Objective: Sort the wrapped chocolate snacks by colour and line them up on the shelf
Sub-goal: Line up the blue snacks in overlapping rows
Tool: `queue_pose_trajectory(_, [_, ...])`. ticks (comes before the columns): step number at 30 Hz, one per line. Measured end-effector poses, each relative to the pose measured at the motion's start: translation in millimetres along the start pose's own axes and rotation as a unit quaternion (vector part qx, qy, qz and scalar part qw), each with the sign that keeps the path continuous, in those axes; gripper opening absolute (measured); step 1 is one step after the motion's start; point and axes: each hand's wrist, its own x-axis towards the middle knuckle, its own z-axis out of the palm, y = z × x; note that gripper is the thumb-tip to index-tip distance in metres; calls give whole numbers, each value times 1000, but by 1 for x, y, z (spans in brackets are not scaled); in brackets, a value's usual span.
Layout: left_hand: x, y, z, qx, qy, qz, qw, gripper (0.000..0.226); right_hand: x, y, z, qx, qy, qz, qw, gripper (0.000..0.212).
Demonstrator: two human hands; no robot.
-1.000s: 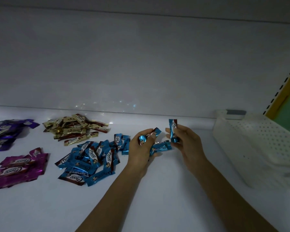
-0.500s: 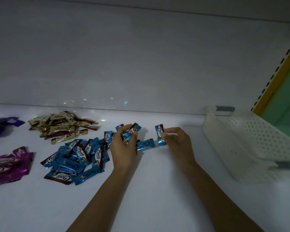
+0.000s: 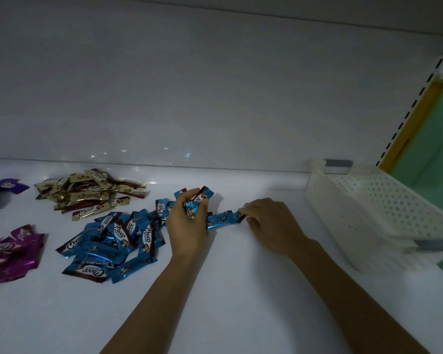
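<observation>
Blue Choco snacks (image 3: pixel 193 204), a small bunch, are gripped in the left hand (image 3: pixel 187 226) just above the white shelf (image 3: pixel 241 290). Just right of it, a single blue snack (image 3: pixel 219 221) lies flat on the shelf. At its far end is the right hand (image 3: pixel 271 223), whose curled fingers pinch a second blue wrapper (image 3: pixel 243 206), mostly hidden beneath them. A loose blue pile (image 3: pixel 113 241) lies beside the left hand, with a gold pile (image 3: pixel 92 192), a magenta pile (image 3: pixel 8 254) and a purple pile (image 3: pixel 0 187) further left. A white perforated basket (image 3: pixel 368 213) stands at the right.

place: shop | evidence: white display shelf (image 3: pixel 241 302) with slotted upright (image 3: pixel 417 98) at right edge | branded snack piles (image 3: pixel 108 238) | perforated basket (image 3: pixel 384 213)
</observation>
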Motion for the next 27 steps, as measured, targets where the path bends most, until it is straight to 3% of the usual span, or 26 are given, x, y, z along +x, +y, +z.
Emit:
queue_pose_trajectory(2, [0, 1, 1, 5, -3, 4, 1000, 28, 9, 2, 6, -69, 0, 21, 997, 42])
queue_pose_trajectory(5, [0, 1, 2, 17, -8, 10, 1000, 28, 36, 2, 12, -69, -21, 72, 995, 49])
queue_pose_trajectory(13, [3, 1, 3, 16, -15, 10, 1000, 32, 62, 22, 8, 88, -39, 126, 987, 49])
queue_pose_trajectory(18, [4, -1, 4, 18, -20, 13, 1000, 30, 46, 26, 19, 248, 66, 188, 948, 49])
queue_pose_trajectory(24, [2, 1, 4, 6, -24, 10, 1000, 29, 42, 28, 21, 161, 131, 181, 961, 40])
queue_pose_trajectory(27, [2, -1, 5, -4, -23, 8, 1000, 28, 43, 24, 20, 94, 111, 147, 978, 43])
